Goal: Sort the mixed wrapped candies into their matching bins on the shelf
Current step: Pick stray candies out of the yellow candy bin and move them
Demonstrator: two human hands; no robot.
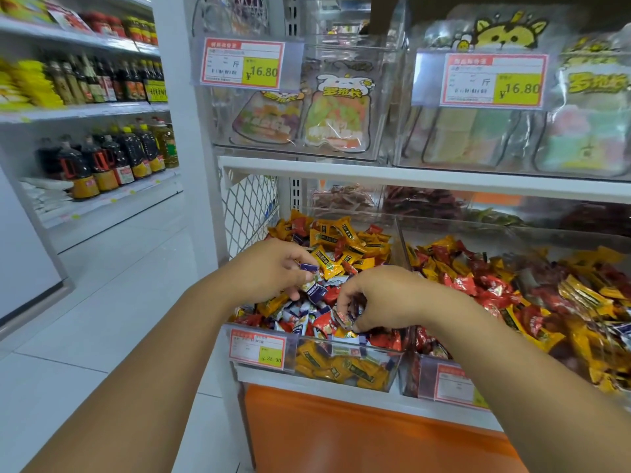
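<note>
Fingertips of the right hand (379,298) are sunk in the candies (307,319) of the left bin (345,368); whether they grip a piece is not resolvable. The left hand (273,268) pinches purple candies (313,289), count hidden by its fingers. The right bin (512,233) is cut off at the frame edge, its price tag (454,384) partly behind the right forearm (512,353). Small print on the left tag (256,349) is illegible. The back-row bins (345,199) are blurred, contents unclear.

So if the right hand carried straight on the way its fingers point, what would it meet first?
Probably the mixed candies heaped at the front of the left bin. The right hand points down into them and seems to be pinching one.
</note>
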